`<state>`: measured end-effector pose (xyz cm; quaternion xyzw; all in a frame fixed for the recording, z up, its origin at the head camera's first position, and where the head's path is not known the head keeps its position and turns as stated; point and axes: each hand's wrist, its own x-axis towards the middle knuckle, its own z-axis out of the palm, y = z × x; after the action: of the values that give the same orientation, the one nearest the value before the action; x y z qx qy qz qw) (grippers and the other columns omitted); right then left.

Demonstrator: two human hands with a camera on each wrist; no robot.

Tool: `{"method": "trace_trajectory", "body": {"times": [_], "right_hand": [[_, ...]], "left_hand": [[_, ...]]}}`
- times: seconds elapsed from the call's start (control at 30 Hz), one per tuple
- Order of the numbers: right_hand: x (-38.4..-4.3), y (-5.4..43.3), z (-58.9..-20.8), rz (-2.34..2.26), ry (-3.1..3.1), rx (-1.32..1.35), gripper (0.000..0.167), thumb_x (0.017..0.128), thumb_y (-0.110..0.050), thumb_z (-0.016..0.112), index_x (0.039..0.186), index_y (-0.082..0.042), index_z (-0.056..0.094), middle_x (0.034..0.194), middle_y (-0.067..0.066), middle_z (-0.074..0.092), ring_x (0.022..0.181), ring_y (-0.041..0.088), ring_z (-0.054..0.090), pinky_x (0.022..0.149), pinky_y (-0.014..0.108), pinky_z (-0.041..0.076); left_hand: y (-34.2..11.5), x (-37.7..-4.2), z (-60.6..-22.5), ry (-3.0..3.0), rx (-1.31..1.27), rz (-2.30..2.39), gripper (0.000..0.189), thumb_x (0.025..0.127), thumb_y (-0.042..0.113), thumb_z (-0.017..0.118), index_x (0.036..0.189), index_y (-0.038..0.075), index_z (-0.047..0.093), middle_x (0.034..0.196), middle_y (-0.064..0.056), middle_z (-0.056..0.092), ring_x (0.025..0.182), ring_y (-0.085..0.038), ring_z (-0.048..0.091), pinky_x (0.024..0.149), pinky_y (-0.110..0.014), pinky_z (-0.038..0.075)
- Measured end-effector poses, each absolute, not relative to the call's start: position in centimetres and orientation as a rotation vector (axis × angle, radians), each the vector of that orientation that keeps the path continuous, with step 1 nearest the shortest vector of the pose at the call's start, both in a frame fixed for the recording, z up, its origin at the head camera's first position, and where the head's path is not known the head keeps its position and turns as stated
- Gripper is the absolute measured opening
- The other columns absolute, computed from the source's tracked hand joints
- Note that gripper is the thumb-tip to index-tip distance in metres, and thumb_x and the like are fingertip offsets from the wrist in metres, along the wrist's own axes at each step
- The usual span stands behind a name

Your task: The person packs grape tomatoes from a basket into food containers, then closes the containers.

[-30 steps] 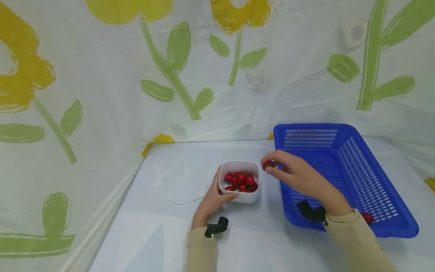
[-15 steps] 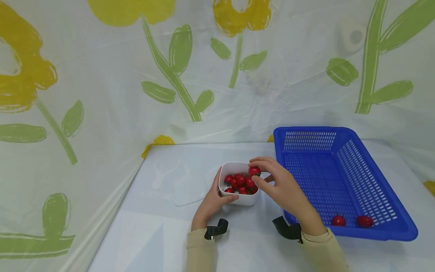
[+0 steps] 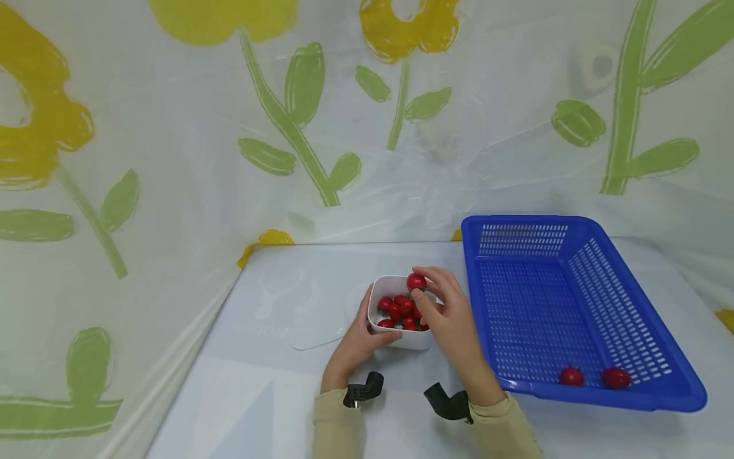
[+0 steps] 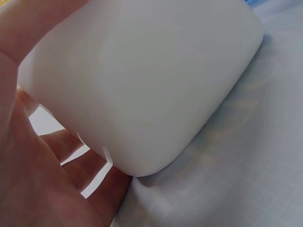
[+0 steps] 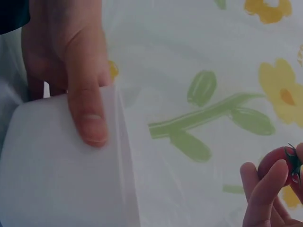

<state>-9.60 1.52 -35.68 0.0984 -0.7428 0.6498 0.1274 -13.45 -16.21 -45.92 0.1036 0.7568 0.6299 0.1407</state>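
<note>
In the head view a white square tub (image 3: pixel 410 340) stands on the table with several cherry tomatoes (image 3: pixel 404 306) inside. My left hand (image 3: pixel 355 345) grips its left side, thumb along the front wall and fingers round the far left; the tub's smooth wall (image 4: pixel 156 80) fills much of the left wrist view. Over the tub's back right corner my right hand (image 3: pixel 457 325) pinches another cherry tomato (image 3: pixel 416 281) between thumb and fingers. The right wrist view shows this held tomato (image 5: pixel 275 160) with its green stem end.
A blue perforated basket (image 3: pixel 539 312) stands at the right, two cherry tomatoes (image 3: pixel 571 376) lying near its front edge. Left of the tub a clear flat lid (image 3: pixel 315 328) lies on the white table (image 3: pixel 287 395). A flower-patterned sheet (image 3: pixel 189 127) hangs behind.
My right hand has moved left from beside the basket to over the tub, carrying the cherry tomato. The two tomatoes in the basket have come into full view. The left hand stays put.
</note>
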Motion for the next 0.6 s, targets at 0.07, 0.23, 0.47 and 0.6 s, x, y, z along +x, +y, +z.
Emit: {"method": "trace_trajectory", "body": {"times": [0.07,0.23,0.47,0.6], "right_hand": [[-10.0,1.4,-36.6,1.889,-2.185,0.278,0.034,0.089,-0.012,0.055,0.122,-0.015,0.052,0.118,0.003,0.046,0.112,0.026,0.049,0.057,0.027,0.05],[-10.7,0.9,-38.3,1.778,-2.26,0.232,0.032,0.087,-0.019,0.059,0.119,-0.022,0.055,0.118,-0.007,0.047,0.106,0.017,0.053,0.062,0.027,0.05],[-11.1,0.7,-39.7,1.58,-2.368,0.254,0.032,0.085,-0.02,0.06,0.117,-0.019,0.058,0.115,-0.008,0.049,0.095,0.011,0.052,0.064,0.028,0.05],[-11.4,0.6,-40.5,1.435,-2.427,0.275,0.031,0.085,-0.02,0.06,0.116,-0.018,0.057,0.115,-0.008,0.051,0.098,0.011,0.053,0.075,0.036,0.05]], "left_hand": [[-16.2,-13.2,-45.2,2.19,0.294,1.808,0.095,0.072,0.028,0.074,0.143,0.034,0.011,0.14,-0.004,0.027,0.124,-0.026,0.029,0.09,-0.041,0.04],[-16.2,-13.3,-45.4,2.207,0.283,1.786,0.095,0.071,0.032,0.074,0.142,0.037,0.01,0.14,0.002,0.027,0.125,-0.023,0.028,0.092,-0.041,0.038],[-16.1,-13.4,-45.6,2.213,0.296,1.766,0.096,0.073,0.033,0.073,0.141,0.04,0.006,0.141,0.003,0.024,0.125,-0.023,0.029,0.092,-0.041,0.038],[-16.2,-12.8,-44.2,2.184,0.302,1.755,0.096,0.075,0.027,0.071,0.143,0.03,0.004,0.143,-0.005,0.022,0.126,-0.027,0.028,0.093,-0.041,0.037]]}}
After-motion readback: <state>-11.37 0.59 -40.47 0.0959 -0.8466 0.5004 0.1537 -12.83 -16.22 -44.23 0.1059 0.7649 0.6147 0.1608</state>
